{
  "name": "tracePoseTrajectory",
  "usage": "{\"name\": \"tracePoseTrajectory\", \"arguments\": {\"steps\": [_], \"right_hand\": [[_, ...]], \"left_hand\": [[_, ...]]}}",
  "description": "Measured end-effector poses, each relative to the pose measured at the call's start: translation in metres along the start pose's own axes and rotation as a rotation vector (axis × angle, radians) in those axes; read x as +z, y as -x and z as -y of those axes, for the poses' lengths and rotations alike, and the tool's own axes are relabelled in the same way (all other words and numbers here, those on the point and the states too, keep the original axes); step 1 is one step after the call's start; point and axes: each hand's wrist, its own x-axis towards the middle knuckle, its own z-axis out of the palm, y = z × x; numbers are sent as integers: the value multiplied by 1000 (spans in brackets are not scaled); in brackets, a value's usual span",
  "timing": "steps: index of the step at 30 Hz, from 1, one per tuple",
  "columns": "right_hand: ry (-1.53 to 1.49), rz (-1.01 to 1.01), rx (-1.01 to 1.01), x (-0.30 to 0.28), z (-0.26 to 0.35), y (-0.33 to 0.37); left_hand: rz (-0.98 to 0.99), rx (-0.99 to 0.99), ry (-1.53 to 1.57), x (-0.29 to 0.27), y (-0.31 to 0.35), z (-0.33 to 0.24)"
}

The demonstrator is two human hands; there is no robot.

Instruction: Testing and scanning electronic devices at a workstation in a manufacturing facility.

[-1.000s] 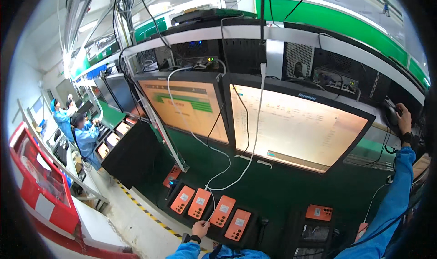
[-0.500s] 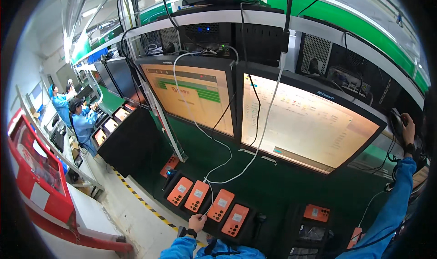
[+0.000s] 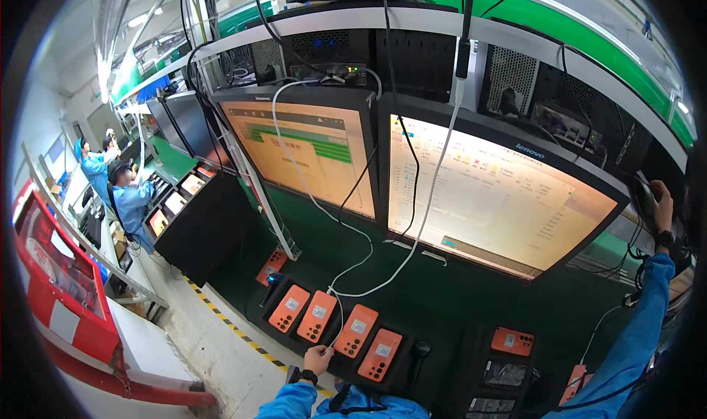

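My left hand [image 3: 318, 360] is closed, pinching the end of a thin white cable [image 3: 341, 317] just below a row of orange phones. Four-sided and lying camera side up, the leftmost phone [image 3: 289, 309] and its neighbour [image 3: 317, 317] rest on a black pad, along with a third phone [image 3: 357, 331] and a rightmost phone [image 3: 381, 355]. Each bears a pale label. The cable passes between the middle phones. Far to the right, my right hand [image 3: 663, 207] is curled over a black computer mouse [image 3: 644, 199]; part of the mouse is hidden.
Two lit monitors, a left one [image 3: 302, 157] and a right one [image 3: 493, 198], stand behind the phones. A black tray [image 3: 482, 397] at right holds another orange phone [image 3: 512, 341]. A red-framed case [image 3: 66, 279] stands at left. Blue-clothed people [image 3: 132, 202] sit beyond.
The view has shifted slightly. Both hands keep their places, the left at the cable and the right on the mouse.
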Motion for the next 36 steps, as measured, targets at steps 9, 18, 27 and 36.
{"name": "tracePoseTrajectory", "arguments": {"steps": [9, 18, 27, 36], "right_hand": [[-106, -2, 7, 0, -14, 0], [-75, -4, 19, -6, 1, -1], [-110, 2, 60, -4, 3, 1], [-80, -21, 83, -8, 13, 4]], "left_hand": [[27, -19, -2, 0, 0, 3], [-9, 31, 47, 2, -2, 0], [-26, 12, 93, 2, -4, 7], [11, -52, 128, 3, -3, 7]]}}
